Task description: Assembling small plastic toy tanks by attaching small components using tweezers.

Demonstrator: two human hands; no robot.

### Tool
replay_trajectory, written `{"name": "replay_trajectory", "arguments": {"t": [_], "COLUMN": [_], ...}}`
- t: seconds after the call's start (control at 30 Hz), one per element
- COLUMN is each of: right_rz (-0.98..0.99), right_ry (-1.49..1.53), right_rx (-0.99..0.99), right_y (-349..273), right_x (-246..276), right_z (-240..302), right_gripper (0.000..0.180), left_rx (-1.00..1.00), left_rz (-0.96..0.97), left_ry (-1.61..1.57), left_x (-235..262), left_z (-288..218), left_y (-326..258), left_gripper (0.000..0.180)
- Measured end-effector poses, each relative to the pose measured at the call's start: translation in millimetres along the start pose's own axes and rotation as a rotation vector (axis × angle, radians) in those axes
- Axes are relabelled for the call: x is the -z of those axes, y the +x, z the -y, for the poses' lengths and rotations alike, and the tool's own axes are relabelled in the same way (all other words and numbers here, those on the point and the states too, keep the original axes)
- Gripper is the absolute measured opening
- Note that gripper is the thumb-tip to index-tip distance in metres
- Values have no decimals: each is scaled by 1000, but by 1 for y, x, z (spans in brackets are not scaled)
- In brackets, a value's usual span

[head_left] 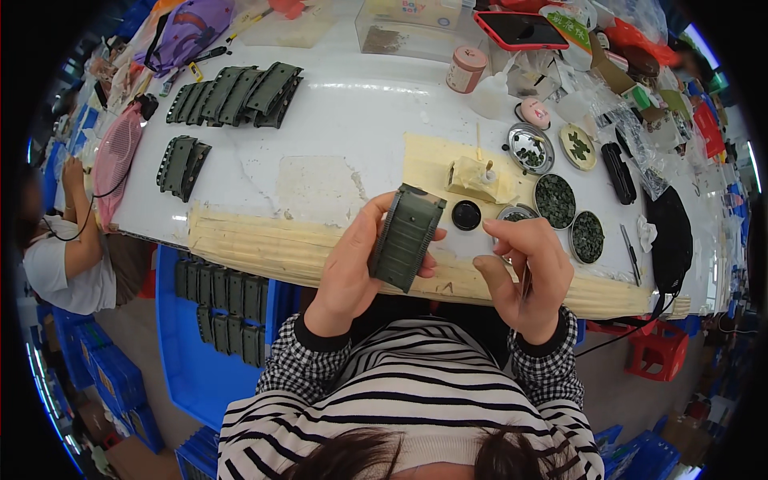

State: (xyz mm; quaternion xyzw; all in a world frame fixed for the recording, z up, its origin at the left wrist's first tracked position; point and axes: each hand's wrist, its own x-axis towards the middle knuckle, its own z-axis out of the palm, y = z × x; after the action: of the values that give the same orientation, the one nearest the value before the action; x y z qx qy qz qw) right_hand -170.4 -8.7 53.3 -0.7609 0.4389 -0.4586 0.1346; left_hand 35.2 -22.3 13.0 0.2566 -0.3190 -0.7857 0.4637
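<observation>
My left hand (350,260) grips a dark green ribbed plastic panel (408,238) and holds it tilted above the table's front edge. To its right is my right hand (532,272), apart from the panel, its thumb and forefinger separated and the other fingers curled. A thin dark sliver shows by its palm; what it is I cannot make out. Just beyond the hands sit a round black cap (466,215) and a tape-covered block (484,178) with a small white nozzle. Round tins of small dark green pieces (554,202) (587,237) stand beside my right hand.
Similar green panels (232,96) lie in rows at the far left, with a small stack (184,166) nearer. More fill a blue crate (180,344) below the table. A silver dish (530,148), pink jar (466,69), phone (522,30) and black case (618,174) occupy the right side.
</observation>
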Motion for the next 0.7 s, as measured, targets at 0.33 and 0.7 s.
{"name": "replay_trajectory", "arguments": {"t": [0.33,0.7], "right_rz": [26,17], "right_ry": [-49,-31], "right_rx": [-14,-13], "right_y": [4,8], "right_x": [5,8], "right_z": [-17,-23], "right_gripper": [20,16], "left_rx": [-429,-704], "left_rz": [-528,-839], "left_ry": [1305,1654], "left_x": [44,95], "left_z": [-36,-73], "left_y": [26,12], "left_gripper": [51,43]}}
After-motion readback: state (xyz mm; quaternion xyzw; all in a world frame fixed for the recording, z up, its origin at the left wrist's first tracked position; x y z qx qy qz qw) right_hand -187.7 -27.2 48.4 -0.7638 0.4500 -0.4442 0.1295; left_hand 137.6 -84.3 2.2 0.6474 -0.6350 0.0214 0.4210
